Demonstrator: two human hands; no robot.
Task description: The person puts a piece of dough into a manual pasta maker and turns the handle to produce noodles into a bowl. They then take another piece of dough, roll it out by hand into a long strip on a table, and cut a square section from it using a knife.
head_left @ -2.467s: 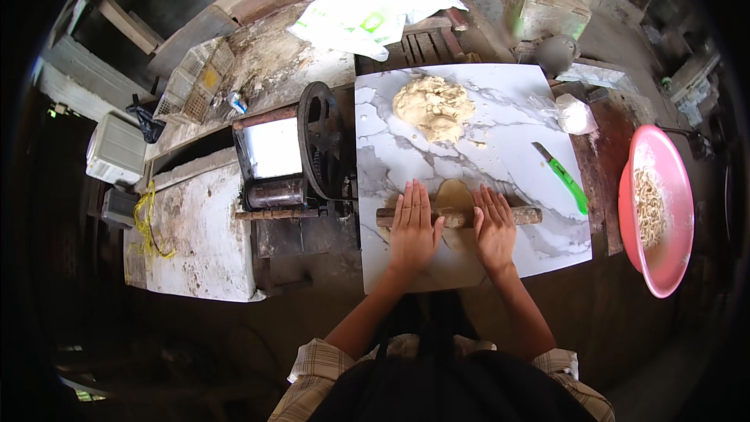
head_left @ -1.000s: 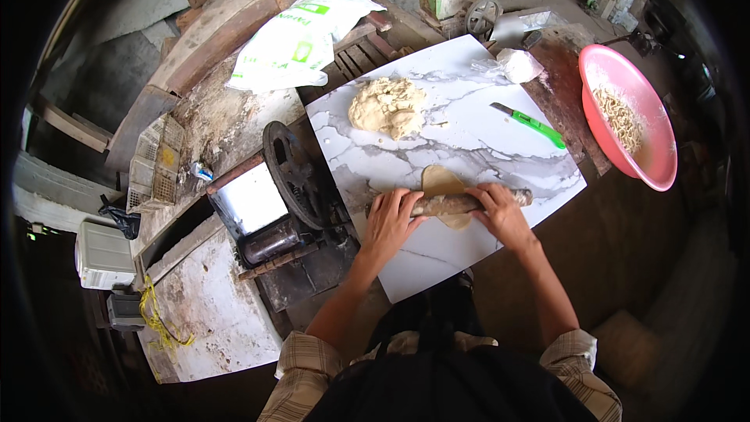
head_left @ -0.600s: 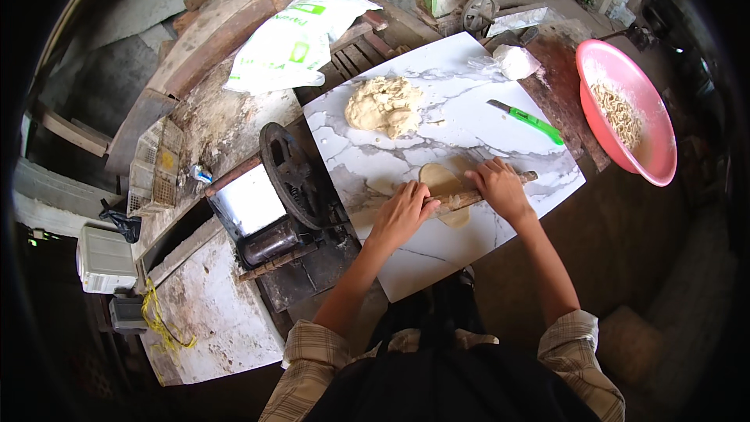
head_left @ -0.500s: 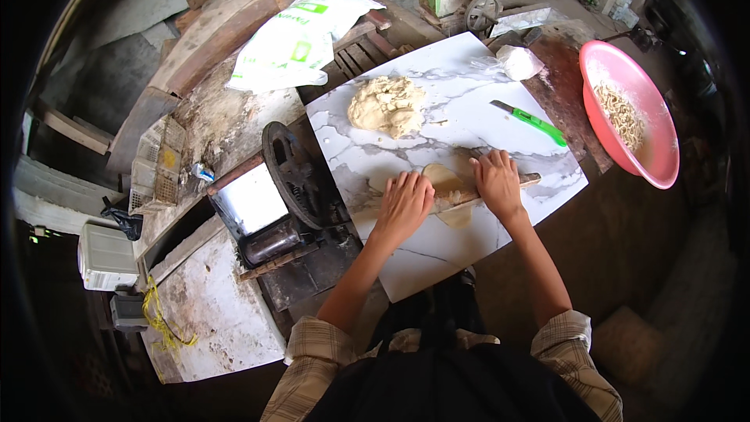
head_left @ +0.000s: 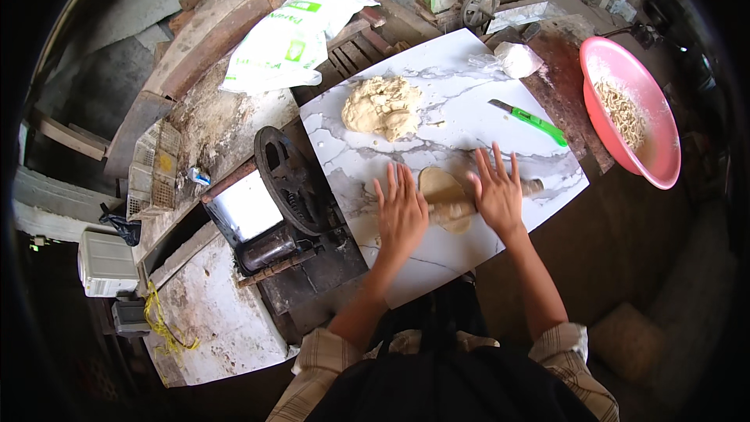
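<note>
A flattened piece of dough (head_left: pixel 442 184) lies on the marble-patterned board (head_left: pixel 437 262), with a wooden rolling pin (head_left: pixel 453 212) across it. My left hand (head_left: pixel 402 209) is flat over the pin's left end, fingers stretched out. Over the pin's right part lies my right hand (head_left: pixel 498 197), open with its fingers spread; the pin's end sticks out beyond it. Both palms appear to rest on the pin. Farther back on the board sits a large lump of dough (head_left: pixel 383 108). A green-handled cutter knife (head_left: pixel 529 120) lies at the right, its blade out.
To the left stands a hand-cranked roller machine (head_left: pixel 285 180) with a large wheel. A pink basin (head_left: pixel 669 141) holding dough strips is at the right. Beside the board's far corner is a bag of white powder (head_left: pixel 517 60). A white sack (head_left: pixel 285 43) lies at the back left.
My fingers have gone from curled around the rolling pin to stretched out flat. My hands have slid forward over the pin, which lies slightly nearer me on the dough.
</note>
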